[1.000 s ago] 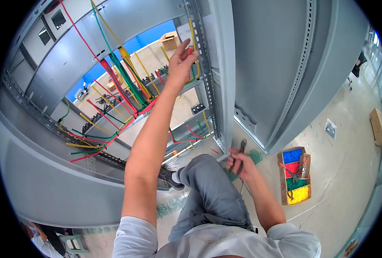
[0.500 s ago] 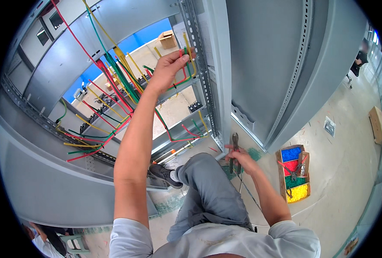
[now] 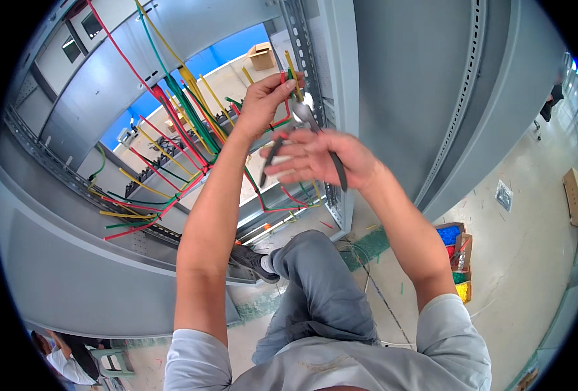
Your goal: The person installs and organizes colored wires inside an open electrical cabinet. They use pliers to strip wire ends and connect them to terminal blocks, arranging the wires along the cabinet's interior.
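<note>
My left hand (image 3: 268,101) is closed at the upper middle, pinching a bundle of red, green and yellow wires (image 3: 290,72) beside the slotted cabinet post. The wire ends stick up past the fingertips. My right hand (image 3: 321,156) holds a pair of pliers (image 3: 311,120) with dark handles spread wide apart. Its fingers are stretched across between the handles. The pliers' jaws are up at the wires, just below my left fingertips; whether they touch them I cannot tell.
More wire bundles (image 3: 184,186) run through the grey cabinet frame on the left. The grey door panel (image 3: 412,85) stands to the right. A cardboard tray (image 3: 461,257) of blue, red, green and yellow small parts lies on the floor, partly behind my right arm. A stool (image 3: 114,363) and another person are at lower left.
My right hand has risen from beside my knee to the wires, bringing the pliers, whose handles have spread apart. My left hand stays on the wires.
</note>
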`<state>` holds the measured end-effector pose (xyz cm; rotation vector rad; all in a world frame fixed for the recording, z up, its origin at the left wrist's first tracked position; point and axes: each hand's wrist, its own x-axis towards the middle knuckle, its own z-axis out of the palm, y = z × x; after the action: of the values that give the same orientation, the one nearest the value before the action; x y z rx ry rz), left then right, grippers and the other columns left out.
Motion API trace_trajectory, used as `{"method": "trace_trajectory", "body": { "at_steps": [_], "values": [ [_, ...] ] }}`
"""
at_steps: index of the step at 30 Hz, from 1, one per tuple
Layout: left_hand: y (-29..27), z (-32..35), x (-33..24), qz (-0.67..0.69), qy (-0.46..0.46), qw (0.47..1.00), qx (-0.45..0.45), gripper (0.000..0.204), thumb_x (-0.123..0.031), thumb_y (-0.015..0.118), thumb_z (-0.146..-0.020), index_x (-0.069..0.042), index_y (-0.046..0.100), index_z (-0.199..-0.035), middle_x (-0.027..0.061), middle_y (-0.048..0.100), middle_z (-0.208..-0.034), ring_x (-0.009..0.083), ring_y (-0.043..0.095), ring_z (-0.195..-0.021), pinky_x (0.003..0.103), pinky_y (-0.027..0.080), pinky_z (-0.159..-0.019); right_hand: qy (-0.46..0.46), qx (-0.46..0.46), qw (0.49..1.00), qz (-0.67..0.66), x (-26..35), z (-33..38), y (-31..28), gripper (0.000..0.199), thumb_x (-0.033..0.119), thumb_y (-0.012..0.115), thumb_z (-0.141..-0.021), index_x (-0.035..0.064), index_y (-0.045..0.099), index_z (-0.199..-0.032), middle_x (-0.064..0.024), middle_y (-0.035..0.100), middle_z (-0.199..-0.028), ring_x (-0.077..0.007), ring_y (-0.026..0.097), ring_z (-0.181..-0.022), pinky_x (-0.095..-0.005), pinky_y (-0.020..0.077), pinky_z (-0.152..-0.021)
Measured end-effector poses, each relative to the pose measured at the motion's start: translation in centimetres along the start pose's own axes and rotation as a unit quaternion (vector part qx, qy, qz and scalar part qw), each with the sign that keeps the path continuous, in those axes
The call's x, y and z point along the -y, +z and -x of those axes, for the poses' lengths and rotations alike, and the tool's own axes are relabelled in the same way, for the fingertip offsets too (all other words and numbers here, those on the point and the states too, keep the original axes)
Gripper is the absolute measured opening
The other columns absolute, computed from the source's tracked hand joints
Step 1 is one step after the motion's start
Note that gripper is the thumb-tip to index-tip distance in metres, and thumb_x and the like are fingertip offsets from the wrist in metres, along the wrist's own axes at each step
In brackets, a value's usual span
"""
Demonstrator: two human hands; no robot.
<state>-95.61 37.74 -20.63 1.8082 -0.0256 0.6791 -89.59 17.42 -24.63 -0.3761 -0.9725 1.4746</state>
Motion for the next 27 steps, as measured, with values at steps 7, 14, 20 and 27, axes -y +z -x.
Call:
{"method": "trace_trajectory", "body": {
  "at_steps": [7,14,20,27],
  "values": [
    [-1.6,-0.1,1.7,0.080,0.015,0.994,0.074,0.034,-0.019,0.060,-0.102,0.002,0.065,-0.128,0.0108,0.069,-0.117,0.0155,0.063,-0.107,0.034,0.053,-0.094,-0.045,0.062,0.995,-0.059,2.0,-4.1,-0.3,0.054,0.024,0.043,-0.100,-0.0057,0.044,-0.145,-0.0340,0.040,-0.151,-0.0522,0.038,-0.141,-0.0616,0.0319,-0.118],
    [-2.7,-0.7,3.0,0.275,-0.119,0.954,0.034,0.038,-0.024,0.054,-0.104,0.003,0.063,-0.128,0.0071,0.069,-0.114,0.0164,0.068,-0.092,0.031,0.059,-0.081,-0.061,0.006,0.992,-0.113,1.7,-4.9,0.4,0.047,0.026,0.043,-0.101,-0.0070,0.049,-0.135,-0.0314,0.048,-0.146,-0.0476,0.046,-0.138,-0.0642,0.0384,-0.112],
    [-1.2,0.7,1.7,0.169,-0.050,0.983,0.044,0.034,-0.015,0.067,-0.097,0.001,0.064,-0.127,0.0032,0.071,-0.106,0.0144,0.069,-0.092,0.027,0.059,-0.079,-0.084,-0.055,0.992,-0.080,0.3,-4.6,0.1,0.053,0.036,0.045,-0.103,-0.0037,0.051,-0.138,-0.0228,0.056,-0.139,-0.0373,0.049,-0.135,-0.0626,0.0354,-0.112],
    [-0.1,0.6,1.5,0.143,-0.102,0.984,-0.012,0.031,-0.007,0.059,-0.098,0.001,0.064,-0.128,0.0007,0.069,-0.107,0.0095,0.065,-0.074,0.022,0.052,-0.060,-0.166,-0.071,0.972,-0.152,-1.4,-4.9,3.3,0.040,0.037,0.046,-0.103,0.0045,0.060,-0.121,-0.0185,0.061,-0.125,-0.0351,0.054,-0.124,-0.0625,0.0415,-0.105]
  ]
}}
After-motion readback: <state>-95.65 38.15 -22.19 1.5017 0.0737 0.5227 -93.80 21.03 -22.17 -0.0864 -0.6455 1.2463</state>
